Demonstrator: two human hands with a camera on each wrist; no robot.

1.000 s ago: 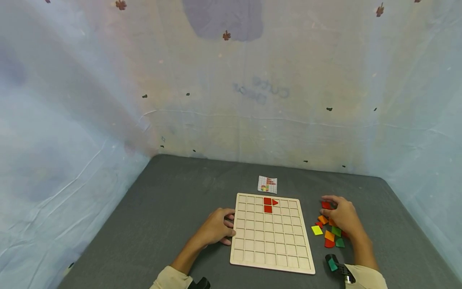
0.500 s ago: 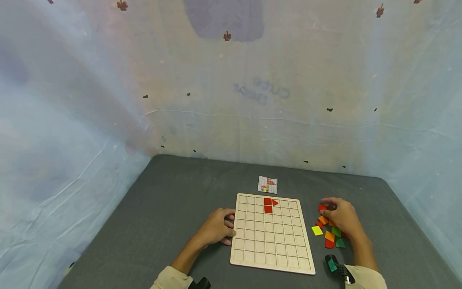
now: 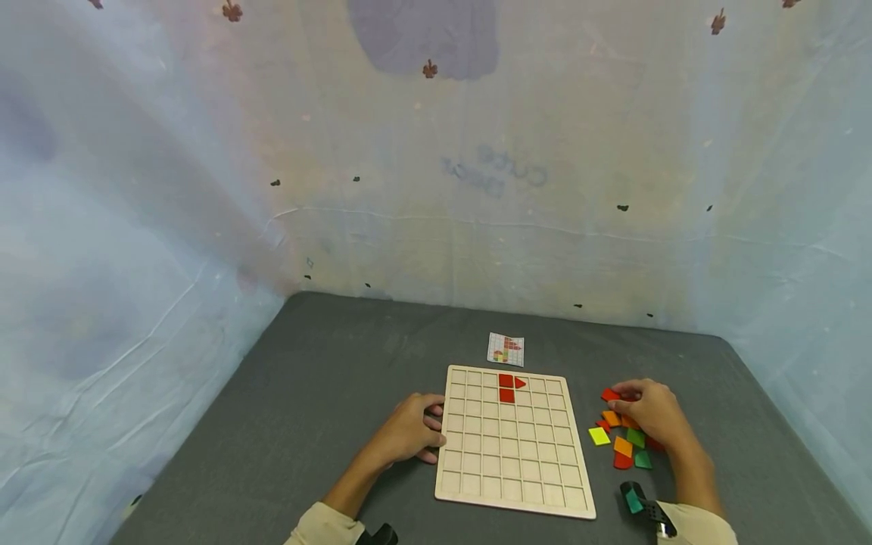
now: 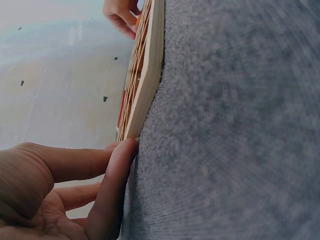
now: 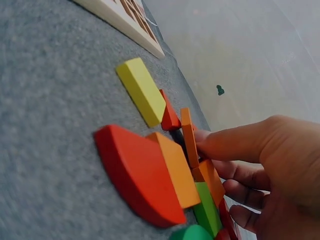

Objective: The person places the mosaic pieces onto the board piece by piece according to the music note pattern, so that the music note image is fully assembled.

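Red piece point(image 3: 609, 394) in right grip point(image 3: 654, 412)

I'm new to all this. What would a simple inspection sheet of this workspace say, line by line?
Surface: dark grey cloth-like tabletop.
Job's things: wooden grid board bearing three red pieces, two squares and a triangle; printed card beyond it; loose pieces in red, orange, yellow and green, right of the board.
Clutter: nothing seen.
Grippers: no robot, just a person's hands; left hand touches the board's left edge, right hand appears to pinch a red piece.
Cables: nothing seen.
Surroundings: pale sheeting with dark marks.
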